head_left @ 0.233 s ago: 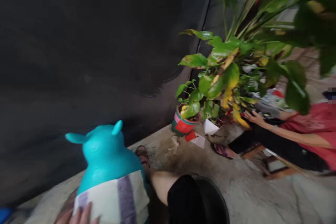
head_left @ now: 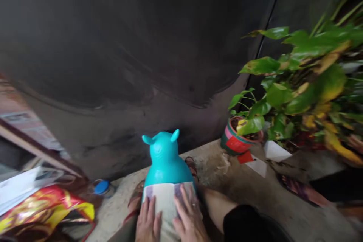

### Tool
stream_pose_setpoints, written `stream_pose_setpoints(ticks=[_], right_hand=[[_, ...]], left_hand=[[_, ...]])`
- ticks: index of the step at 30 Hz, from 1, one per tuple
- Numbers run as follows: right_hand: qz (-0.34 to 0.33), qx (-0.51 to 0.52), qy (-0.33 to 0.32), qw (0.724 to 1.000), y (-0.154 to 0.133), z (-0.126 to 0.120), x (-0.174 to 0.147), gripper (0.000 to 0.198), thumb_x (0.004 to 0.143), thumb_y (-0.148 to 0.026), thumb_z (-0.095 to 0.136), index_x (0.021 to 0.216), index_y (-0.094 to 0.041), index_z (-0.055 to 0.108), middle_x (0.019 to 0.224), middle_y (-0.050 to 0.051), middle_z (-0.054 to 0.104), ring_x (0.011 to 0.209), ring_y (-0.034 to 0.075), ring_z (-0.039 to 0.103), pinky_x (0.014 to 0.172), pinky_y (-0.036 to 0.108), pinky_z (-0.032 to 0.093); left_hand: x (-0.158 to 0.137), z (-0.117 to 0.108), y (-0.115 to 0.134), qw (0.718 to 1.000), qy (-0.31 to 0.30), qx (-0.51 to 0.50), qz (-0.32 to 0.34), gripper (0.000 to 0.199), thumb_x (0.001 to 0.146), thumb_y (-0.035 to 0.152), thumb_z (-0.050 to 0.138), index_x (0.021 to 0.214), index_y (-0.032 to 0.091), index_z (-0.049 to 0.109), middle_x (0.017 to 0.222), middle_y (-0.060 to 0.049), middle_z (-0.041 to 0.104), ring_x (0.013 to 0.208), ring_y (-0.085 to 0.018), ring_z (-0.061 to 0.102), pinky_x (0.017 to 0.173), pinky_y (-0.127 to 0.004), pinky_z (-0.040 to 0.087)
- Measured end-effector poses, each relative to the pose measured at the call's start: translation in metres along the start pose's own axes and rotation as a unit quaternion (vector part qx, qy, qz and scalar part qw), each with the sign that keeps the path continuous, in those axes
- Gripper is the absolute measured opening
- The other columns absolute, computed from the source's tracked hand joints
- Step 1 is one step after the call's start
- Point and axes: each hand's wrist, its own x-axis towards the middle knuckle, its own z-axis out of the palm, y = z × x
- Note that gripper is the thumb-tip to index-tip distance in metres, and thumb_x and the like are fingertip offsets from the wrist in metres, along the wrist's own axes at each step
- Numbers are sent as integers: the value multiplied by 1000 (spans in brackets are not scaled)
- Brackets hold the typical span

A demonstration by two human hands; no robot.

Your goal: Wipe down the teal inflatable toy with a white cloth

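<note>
Pressing flat on a pale cloth (head_left: 166, 200) with purple stripes, both hands lie open, palms down, fingers spread, gripping nothing. Left hand (head_left: 148, 222) sits on the cloth's near left part; right hand (head_left: 189, 221) on its right side, a ring on one finger. Cloth is draped over the lower body of a turquoise animal-shaped toy (head_left: 166, 159) with two small ears, standing upright on the concrete floor (head_left: 255, 193) between the person's sandalled feet, close to a dark wall (head_left: 141, 45). Right knee in dark clothing shows just right of the toy. Further right: small red and green pot (head_left: 236, 140) holding a leafy plant (head_left: 306, 83), green with yellowing leaves, white paper pieces beside it. Left edge: shiny red and yellow wrapper (head_left: 42, 204), and a blue lid (head_left: 101, 187) near the wall. Picture blurred; fine detail unclear.
</note>
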Motion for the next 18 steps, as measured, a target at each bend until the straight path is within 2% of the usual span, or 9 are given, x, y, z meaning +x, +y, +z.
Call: stream_pose_setpoints(ticks=[1,3,6,9,11,14,16,18], right_hand=[[20,7,-17,1000,7,12,2,62,95,-41,47,150,-35,18,158,6,14,143,35,19,110,59,33],[53,8,-45,998,16,30,9,62,95,-40,44,149,-40,15,158,0,7,144,34,12,111,64,28],[78,-13,-50,996,17,38,40,58,95,-36,38,148,-43,14,158,-6,0,145,32,4,111,67,22],[78,-35,-51,995,11,28,77,56,96,-37,35,148,-42,16,157,-9,-4,145,30,0,110,68,21],[74,-48,-47,995,8,23,85,54,97,-38,32,148,-41,16,157,-8,-2,145,30,2,109,68,23],[78,-87,-36,992,2,34,58,57,95,-36,34,149,-36,16,157,-2,9,144,33,11,104,66,35],[82,-124,-14,989,-4,51,24,59,90,-35,46,146,-33,29,153,3,26,140,37,23,100,65,41],[91,-164,29,982,-8,69,-10,54,86,-33,54,139,-37,42,143,7,44,130,42,41,95,67,44]], left_hand=[[-2,6,-11,998,-9,-25,55,49,90,41,40,126,14,57,142,-7,52,140,-15,34,112,-38,33],[-1,16,-29,995,-15,-50,84,57,90,46,38,135,14,50,148,-9,43,143,-20,26,116,-43,27],[13,20,-37,996,-65,-43,35,61,92,48,27,141,14,41,154,-8,33,145,-19,18,119,-41,21],[33,10,-21,993,-117,-7,-17,63,93,43,19,146,9,29,158,-7,23,146,-16,8,121,-36,13],[40,1,-5,990,-139,18,-36,63,93,39,18,147,7,24,159,-8,20,146,-16,6,121,-35,10],[33,-13,15,981,-172,48,-76,61,93,35,18,147,8,21,159,-8,16,146,-19,7,121,-40,16],[19,-20,22,972,-198,94,-82,58,93,34,19,147,13,20,159,-7,14,146,-22,10,120,-46,20],[5,-27,26,961,-223,154,-58,56,93,33,22,147,18,20,157,-5,14,146,-22,15,119,-50,19]])
